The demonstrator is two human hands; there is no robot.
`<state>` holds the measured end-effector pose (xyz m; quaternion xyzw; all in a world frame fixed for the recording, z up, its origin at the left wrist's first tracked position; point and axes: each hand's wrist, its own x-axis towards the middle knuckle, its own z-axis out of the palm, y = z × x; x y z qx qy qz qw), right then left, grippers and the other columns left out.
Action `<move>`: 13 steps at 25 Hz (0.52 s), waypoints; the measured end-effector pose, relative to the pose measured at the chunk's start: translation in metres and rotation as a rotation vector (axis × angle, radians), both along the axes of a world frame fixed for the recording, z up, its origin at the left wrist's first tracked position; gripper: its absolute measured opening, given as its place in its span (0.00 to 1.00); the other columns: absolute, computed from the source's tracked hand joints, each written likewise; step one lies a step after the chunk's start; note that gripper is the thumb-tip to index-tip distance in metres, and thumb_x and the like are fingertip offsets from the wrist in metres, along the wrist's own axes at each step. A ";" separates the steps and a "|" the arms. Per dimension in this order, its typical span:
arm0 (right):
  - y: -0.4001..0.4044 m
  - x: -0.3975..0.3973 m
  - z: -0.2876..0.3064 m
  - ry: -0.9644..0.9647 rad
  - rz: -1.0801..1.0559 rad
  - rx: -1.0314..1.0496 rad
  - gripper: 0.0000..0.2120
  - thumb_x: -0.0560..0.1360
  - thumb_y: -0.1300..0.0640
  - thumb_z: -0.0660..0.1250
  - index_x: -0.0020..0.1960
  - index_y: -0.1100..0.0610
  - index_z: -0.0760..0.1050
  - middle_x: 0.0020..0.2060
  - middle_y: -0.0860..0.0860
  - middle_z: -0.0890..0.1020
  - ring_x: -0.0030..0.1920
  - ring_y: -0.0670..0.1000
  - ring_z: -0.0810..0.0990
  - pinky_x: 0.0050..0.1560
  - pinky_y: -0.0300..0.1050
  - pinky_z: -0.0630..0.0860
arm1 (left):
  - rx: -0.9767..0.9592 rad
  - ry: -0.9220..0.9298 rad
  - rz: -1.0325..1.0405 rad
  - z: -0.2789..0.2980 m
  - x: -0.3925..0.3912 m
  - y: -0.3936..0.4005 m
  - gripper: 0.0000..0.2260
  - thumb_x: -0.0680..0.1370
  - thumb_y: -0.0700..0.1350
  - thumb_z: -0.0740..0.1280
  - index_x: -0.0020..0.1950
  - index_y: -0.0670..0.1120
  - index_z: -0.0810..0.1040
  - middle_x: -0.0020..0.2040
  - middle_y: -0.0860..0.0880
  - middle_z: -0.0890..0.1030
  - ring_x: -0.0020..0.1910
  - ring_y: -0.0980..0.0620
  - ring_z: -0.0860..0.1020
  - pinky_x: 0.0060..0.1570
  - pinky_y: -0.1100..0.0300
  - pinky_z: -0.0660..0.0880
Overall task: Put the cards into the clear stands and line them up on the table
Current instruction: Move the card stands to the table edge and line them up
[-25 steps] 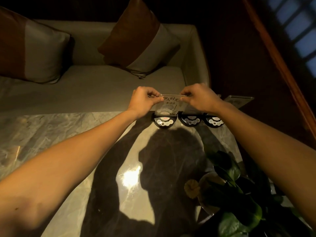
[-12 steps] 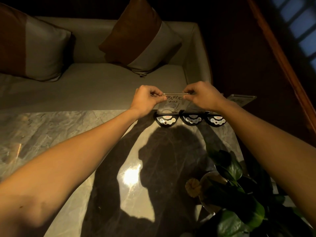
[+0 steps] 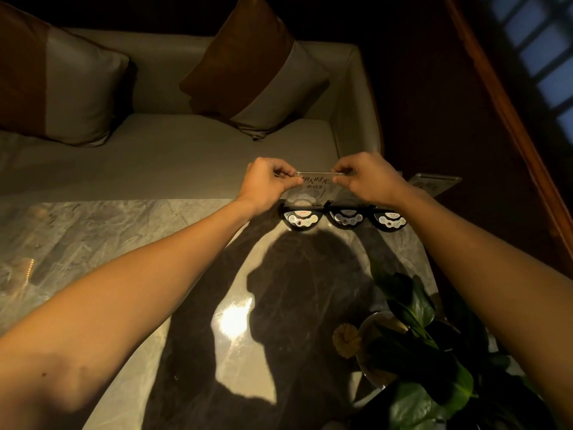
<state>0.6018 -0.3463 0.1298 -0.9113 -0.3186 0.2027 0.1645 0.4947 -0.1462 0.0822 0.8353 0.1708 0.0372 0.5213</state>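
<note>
Grey-veined marble table [image 3: 124, 243], brown-and-cream cushions [image 3: 257, 79]

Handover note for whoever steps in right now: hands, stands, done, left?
Left hand and right hand each pinch a top corner of the clear stand, upright at the table's far edge behind three black button units.
Done: this stand shows a printed card.
Second clear stand sits far right; its contents are unclear.
Left: set this one down, line both up.

Clear stand [image 3: 311, 189] stood at the table's [image 3: 93, 237] far edge, three call buttons [image 3: 344, 218] before it, sofa [image 3: 173, 156] behind, plant [image 3: 428, 346] nearer right.
</note>
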 end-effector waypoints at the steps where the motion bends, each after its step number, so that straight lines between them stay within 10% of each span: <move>1: 0.000 0.000 0.000 0.000 -0.002 0.002 0.09 0.80 0.54 0.68 0.59 0.53 0.82 0.52 0.51 0.85 0.52 0.50 0.82 0.45 0.39 0.74 | -0.001 0.001 0.000 0.000 0.000 0.000 0.04 0.73 0.44 0.77 0.45 0.48 0.85 0.39 0.56 0.83 0.39 0.61 0.79 0.34 0.75 0.73; 13: 0.002 -0.005 0.001 0.024 -0.051 0.033 0.10 0.80 0.55 0.68 0.60 0.55 0.81 0.53 0.52 0.85 0.54 0.51 0.82 0.50 0.43 0.78 | -0.063 0.020 0.019 -0.008 0.001 0.004 0.05 0.72 0.40 0.78 0.42 0.49 0.84 0.36 0.54 0.83 0.36 0.59 0.79 0.42 0.64 0.77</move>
